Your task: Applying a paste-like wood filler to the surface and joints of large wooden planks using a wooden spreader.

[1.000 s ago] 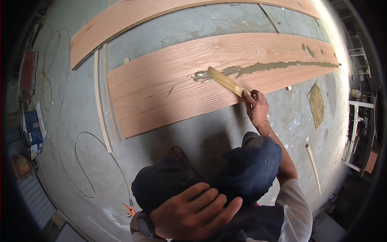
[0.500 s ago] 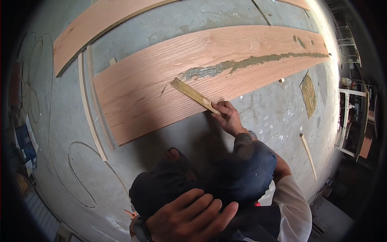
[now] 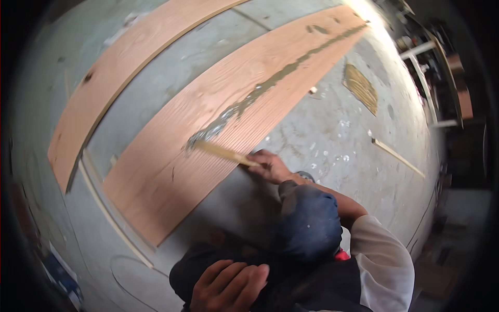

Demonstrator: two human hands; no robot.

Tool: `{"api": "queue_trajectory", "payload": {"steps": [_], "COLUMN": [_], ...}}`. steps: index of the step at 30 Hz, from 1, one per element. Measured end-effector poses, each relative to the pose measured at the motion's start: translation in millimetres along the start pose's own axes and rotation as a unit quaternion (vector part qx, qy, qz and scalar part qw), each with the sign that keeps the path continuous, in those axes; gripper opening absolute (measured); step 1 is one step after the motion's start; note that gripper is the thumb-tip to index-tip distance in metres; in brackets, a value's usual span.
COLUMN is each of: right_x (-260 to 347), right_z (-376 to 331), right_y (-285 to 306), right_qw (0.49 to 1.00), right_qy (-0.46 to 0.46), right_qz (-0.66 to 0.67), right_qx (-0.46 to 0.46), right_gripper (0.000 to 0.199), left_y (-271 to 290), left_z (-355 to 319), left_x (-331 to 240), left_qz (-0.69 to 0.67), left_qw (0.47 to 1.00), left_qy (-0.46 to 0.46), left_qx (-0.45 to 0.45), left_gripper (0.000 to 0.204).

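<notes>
My right hand (image 3: 270, 166) grips one end of a flat wooden stick (image 3: 223, 152) over the near edge of a long reddish wood board (image 3: 150, 177). The stick's far tip touches the board at the near end of a streak of grey-green filler (image 3: 260, 91). That streak runs lengthwise along the board; its nearer part looks wet and shiny, the farther part dull. Low in the view, my left hand (image 3: 228, 286) rests against my dark-trousered leg, loosely bent fingers holding nothing.
A second reddish board (image 3: 119, 67) lies beyond the first. Thin wooden strips (image 3: 112, 218) stick out by its near end. On the concrete floor to the right are a wood offcut (image 3: 360, 89) and a short stick (image 3: 397, 156). A white-framed rack (image 3: 423, 78) stands farther right.
My view has turned, so the boards slant more steeply. The stick's tip now meets the filler's near end instead of sitting just beside it. My left hand sits lower, fingers more bent.
</notes>
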State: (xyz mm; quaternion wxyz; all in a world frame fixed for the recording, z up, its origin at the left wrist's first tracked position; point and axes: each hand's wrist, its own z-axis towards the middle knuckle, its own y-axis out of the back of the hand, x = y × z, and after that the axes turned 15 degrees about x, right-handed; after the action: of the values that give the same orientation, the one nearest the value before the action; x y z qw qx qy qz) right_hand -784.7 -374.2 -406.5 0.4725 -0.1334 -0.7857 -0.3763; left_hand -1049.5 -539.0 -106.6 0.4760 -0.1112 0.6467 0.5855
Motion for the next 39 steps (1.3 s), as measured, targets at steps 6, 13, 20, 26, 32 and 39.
{"api": "queue_trajectory", "payload": {"steps": [6,13,20,26,32,39], "right_x": [-43.8,-226.0,-286.5,-271.1,-216.4,-50.6], "right_z": [-56.8,-145.7,-113.2,-89.0,-113.8,-30.9], "right_y": [117.3,300.2,360.5,357.3,311.8,203.2], "right_qw": [0.970,0.792,0.790,0.817,0.810,0.861], "right_qy": [-0.075,-0.356,-0.375,-0.216,-0.036,-0.030], "right_qz": [0.169,0.053,-0.003,0.354,0.569,0.472], "right_qx": [-0.159,-0.492,-0.484,-0.399,-0.137,0.188], "right_gripper": [0.031,0.030,0.030,0.029,0.023,0.035], "left_y": [-7.7,-30.7,-50.4,-60.0,-52.9,-44.9], "left_z": [53.2,101.8,157.0,178.4,165.3,106.6], "left_x": [-5.7,11.2,20.0,16.2,11.9,-12.1], "left_qz": [0.039,0.076,0.076,0.064,0.095,0.059], "left_qw": [0.997,0.979,0.963,0.962,0.977,0.997], "left_qy": [0.065,0.172,0.243,0.247,0.177,0.017], "left_qx": [0.027,0.073,0.092,0.099,0.071,0.048], "left_gripper": [0.031,0.037,0.037,0.037,0.046,0.034]}}
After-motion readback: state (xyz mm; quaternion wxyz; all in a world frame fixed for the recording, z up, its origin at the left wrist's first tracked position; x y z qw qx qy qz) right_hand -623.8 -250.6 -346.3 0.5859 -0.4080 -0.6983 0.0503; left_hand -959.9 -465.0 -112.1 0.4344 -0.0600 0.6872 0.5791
